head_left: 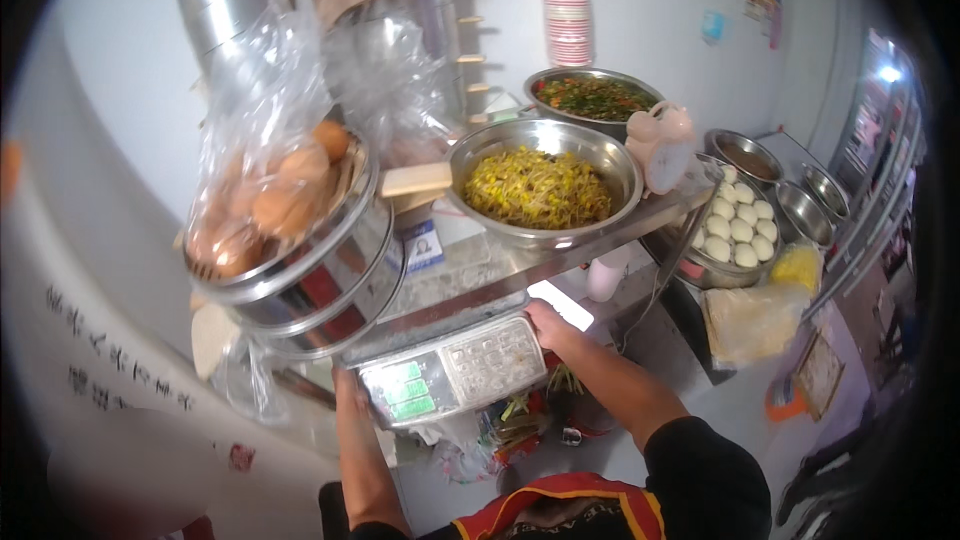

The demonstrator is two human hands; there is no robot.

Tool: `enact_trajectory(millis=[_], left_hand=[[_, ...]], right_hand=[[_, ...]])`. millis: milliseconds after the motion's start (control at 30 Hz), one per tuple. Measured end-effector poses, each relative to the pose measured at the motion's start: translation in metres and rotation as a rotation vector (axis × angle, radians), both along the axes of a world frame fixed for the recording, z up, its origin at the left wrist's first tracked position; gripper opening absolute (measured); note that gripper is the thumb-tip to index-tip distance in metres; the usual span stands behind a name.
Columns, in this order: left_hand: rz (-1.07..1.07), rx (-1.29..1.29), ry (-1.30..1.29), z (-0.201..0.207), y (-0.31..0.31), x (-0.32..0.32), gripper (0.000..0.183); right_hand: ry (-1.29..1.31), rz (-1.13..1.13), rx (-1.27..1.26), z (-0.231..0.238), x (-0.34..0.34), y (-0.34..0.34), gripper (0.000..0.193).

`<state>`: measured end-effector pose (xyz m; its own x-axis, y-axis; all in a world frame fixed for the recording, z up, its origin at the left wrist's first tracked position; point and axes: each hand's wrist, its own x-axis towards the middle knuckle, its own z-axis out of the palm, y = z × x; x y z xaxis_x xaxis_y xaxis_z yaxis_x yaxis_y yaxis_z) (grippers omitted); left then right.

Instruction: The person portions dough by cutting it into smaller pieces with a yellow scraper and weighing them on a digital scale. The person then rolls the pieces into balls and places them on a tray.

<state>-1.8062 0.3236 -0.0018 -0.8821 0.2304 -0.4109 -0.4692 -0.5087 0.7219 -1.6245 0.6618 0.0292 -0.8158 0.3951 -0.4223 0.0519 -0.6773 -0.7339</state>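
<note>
Between my two hands is a grey digital scale [497, 358] with a green lit display and a keypad, tilted toward me at the front edge of a metal shelf [500, 273]. My right hand [541, 322] is closed round the scale's right end, beside a bright white flat rectangle [562, 305]. At the left end my left hand [346, 377] grips the scale's side, its fingers mostly hidden. On the shelf above stands a steel bowl [625, 185] of yellow bean sprouts [535, 187].
At left, a round steel steamer [325, 310] bears brown egg-like rounds [290, 208] in clear plastic. Behind are a bowl of chopped greens [597, 98] and a pink clock [661, 145]. White dough balls [741, 228] fill a tray at right. Bagged vegetables [515, 425] lie below.
</note>
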Motion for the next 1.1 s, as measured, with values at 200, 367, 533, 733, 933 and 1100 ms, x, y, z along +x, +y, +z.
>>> enact_trajectory(millis=[200,367,533,733,933,1100], left_hand=[[-0.031,-0.033,-0.03,-0.016,0.005,-0.023,0.049],[-0.147,0.067,-0.071,-0.012,0.001,-0.024,0.056],[-0.08,-0.112,-0.032,0.037,-0.007,0.04,0.077],[0.322,-0.859,0.95,0.106,0.002,0.137,0.05],[0.187,-0.678,1.514,0.148,0.098,0.264,0.044],[-0.194,0.005,1.675,0.209,0.181,0.485,0.042]], right_hand=[[-0.05,0.011,0.105,-0.011,-0.013,0.005,0.015],[0.177,0.277,1.259,0.018,0.008,-0.008,0.029],[-0.047,-0.336,0.637,0.026,0.046,-0.039,0.036],[-0.306,-0.194,1.479,0.093,0.23,-0.118,0.057],[-0.817,-0.433,1.626,0.084,0.465,-0.168,0.062],[-1.254,-0.558,1.555,0.064,0.644,-0.219,0.062]])
